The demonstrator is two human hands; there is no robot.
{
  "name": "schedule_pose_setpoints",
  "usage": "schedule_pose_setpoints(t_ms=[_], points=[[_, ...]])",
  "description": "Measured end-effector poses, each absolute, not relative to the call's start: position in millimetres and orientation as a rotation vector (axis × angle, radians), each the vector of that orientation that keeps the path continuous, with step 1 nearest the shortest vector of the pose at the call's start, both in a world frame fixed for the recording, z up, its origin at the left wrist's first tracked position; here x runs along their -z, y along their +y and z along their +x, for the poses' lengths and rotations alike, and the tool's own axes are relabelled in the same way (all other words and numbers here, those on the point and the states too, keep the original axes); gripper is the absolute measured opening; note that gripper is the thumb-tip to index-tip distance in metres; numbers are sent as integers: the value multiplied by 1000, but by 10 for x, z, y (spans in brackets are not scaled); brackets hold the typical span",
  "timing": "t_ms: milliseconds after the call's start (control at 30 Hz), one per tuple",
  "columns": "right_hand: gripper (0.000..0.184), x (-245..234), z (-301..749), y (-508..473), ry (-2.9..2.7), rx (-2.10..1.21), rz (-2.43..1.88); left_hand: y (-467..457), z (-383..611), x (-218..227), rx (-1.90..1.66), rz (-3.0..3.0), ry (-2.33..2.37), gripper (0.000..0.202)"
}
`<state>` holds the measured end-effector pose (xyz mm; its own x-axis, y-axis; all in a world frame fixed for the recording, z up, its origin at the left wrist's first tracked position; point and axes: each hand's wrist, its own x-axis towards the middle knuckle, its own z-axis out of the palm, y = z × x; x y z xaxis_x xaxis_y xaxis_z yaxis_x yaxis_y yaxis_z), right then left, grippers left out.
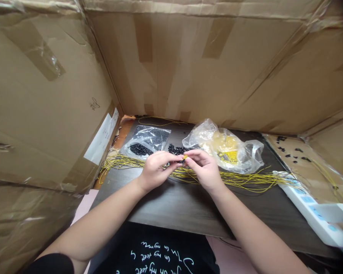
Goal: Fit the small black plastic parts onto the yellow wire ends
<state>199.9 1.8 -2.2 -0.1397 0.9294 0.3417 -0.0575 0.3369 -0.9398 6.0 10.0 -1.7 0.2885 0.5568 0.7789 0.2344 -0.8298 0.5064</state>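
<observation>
My left hand (156, 171) and my right hand (204, 169) meet above a dark table (188, 209), fingers pinched together around a small black piece (181, 161) with a bit of yellow wire at it. Beneath them a long bundle of thin yellow wires (240, 179) lies across the table from left to right. Just behind my hands sits a loose heap of small black parts (175, 149). A clear bag of black parts (147, 142) lies at the back left. A crumpled clear bag with yellow contents (225, 148) lies at the back right.
Tall cardboard walls (205, 64) close in the table at the back, left and right. A white power strip (317, 213) lies at the right edge. Several black parts (288, 152) are scattered on cardboard at the far right.
</observation>
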Motion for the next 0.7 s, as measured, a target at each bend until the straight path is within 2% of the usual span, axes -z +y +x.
schedule_pose_setpoints(t_ms=[467, 700], points=[[16, 14, 2023, 32, -1399, -1154, -770, 82, 41, -10, -1585, 2318, 695, 15], [24, 34, 2019, 20, -1414, -1163, -811, 90, 27, 10, -1539, 2348, 695, 17]])
